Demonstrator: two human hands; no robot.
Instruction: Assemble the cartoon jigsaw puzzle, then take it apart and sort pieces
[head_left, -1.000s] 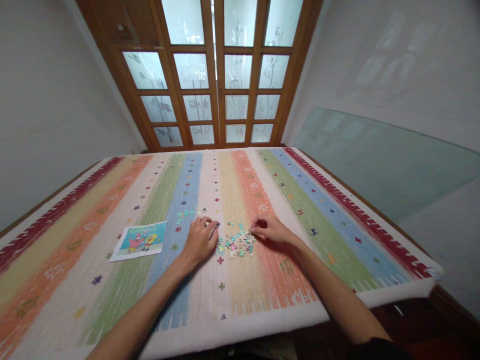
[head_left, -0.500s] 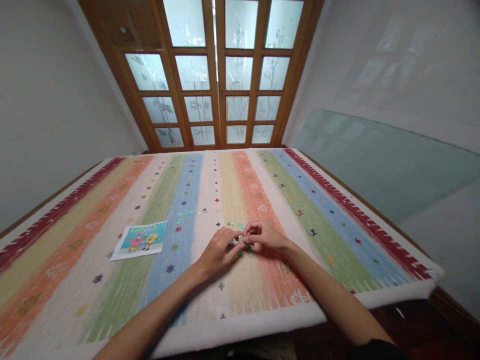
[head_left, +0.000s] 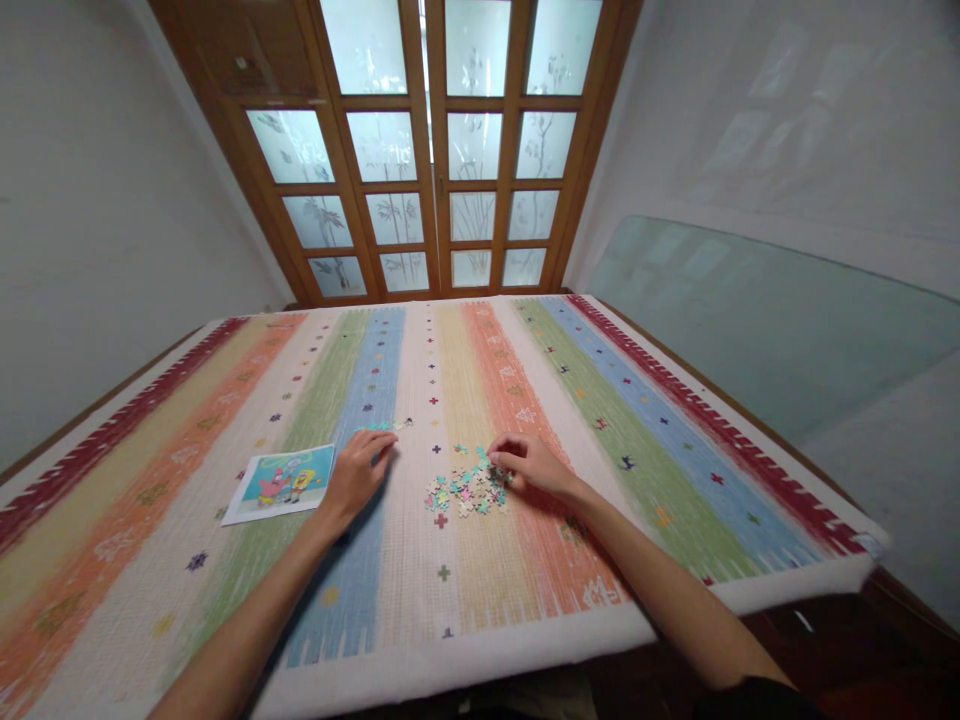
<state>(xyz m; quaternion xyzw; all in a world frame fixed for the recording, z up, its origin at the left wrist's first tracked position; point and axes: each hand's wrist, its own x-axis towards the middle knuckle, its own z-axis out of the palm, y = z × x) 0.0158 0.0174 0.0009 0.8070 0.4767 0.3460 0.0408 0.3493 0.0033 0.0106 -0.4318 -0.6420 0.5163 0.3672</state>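
A heap of small pastel jigsaw pieces (head_left: 466,489) lies on the striped cloth near the table's middle. My right hand (head_left: 527,464) rests at the heap's right edge with its fingers curled and pinched on a piece. My left hand (head_left: 358,472) is to the left of the heap, on the blue stripe. Its fingers are bent, and the fingertips touch a short row of teal pieces (head_left: 381,426). A small cartoon picture card (head_left: 280,483) lies just left of my left hand.
A striped woven cloth (head_left: 570,400) covers the whole table. The table's near edge (head_left: 465,665) is close to me. Wooden doors with frosted glass (head_left: 427,150) stand beyond the far edge. A glass sheet (head_left: 750,320) leans on the right wall.
My left hand left the heap, where it met my right hand half a second ago, and moved left to the row of teal pieces. My right hand stayed at the heap.
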